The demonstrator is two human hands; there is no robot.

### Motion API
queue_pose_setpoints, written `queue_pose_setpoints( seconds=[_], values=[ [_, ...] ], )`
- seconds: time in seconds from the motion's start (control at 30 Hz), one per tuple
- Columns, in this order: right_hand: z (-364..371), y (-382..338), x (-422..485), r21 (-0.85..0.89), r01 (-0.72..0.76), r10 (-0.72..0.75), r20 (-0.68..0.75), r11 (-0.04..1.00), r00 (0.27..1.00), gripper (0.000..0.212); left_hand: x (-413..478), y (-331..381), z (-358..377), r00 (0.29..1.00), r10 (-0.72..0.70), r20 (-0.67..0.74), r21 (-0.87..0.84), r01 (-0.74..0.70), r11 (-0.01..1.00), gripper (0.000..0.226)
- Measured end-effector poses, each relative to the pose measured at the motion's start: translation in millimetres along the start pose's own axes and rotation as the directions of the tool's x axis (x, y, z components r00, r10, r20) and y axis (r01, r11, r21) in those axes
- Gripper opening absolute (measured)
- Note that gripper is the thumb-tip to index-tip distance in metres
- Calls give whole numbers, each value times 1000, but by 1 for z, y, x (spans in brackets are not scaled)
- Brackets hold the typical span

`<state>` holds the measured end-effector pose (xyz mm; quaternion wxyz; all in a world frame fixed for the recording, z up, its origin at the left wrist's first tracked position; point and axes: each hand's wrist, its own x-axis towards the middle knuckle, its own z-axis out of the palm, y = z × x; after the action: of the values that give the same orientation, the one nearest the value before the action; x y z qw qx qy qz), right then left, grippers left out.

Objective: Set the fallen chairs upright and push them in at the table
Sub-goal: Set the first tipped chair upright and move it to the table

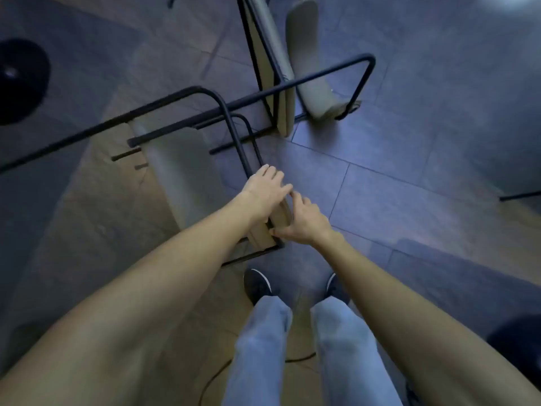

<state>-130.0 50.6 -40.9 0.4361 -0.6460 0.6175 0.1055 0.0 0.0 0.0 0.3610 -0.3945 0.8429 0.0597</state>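
- Two chairs lie tipped over on the floor, so most of the job looks left to do.
- Near chair lies on its side right in front of the person's shoes.
- Left hand lies flat on the chair's edge and dark frame, fingers loosely spread, not closed.
- Right hand pinches the same pale edge between thumb and fingers.
- Far chair is down too, and its black legs cross over the near chair's legs, so they may snag.
- No table top shows. A dark round thing sits at the left.
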Motion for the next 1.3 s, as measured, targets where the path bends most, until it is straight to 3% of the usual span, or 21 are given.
queue_pose_setpoints(
  seconds=[0.13,0.33,0.47,0.67,1.07,1.3],
  values=[
    [31,9,22,67,-78,79,-21,995,997,123,26,10,21,999,36,29,46,-38,998,88],
    [69,12,46,135,-78,86,-53,988,995,126,37,8,56,1000,-2,19,41,2,999,76],
    [79,6,59,232,-36,73,-154,972,985,117,45,9,65,1000,-6,9,68,6,998,82],
    [83,7,61,400,-12,93,-184,916,979,97,48,9,61,999,-37,23,-54,38,998,80],
    [92,-83,33,309,51,25,-238,950,971,93,-26,-53,79,999,-34,21,-128,37,991,90],
    [95,-122,-2,208,74,-17,-263,975,965,100,-77,-66,92,996,-48,-70,-160,37,986,85]
  ],
)
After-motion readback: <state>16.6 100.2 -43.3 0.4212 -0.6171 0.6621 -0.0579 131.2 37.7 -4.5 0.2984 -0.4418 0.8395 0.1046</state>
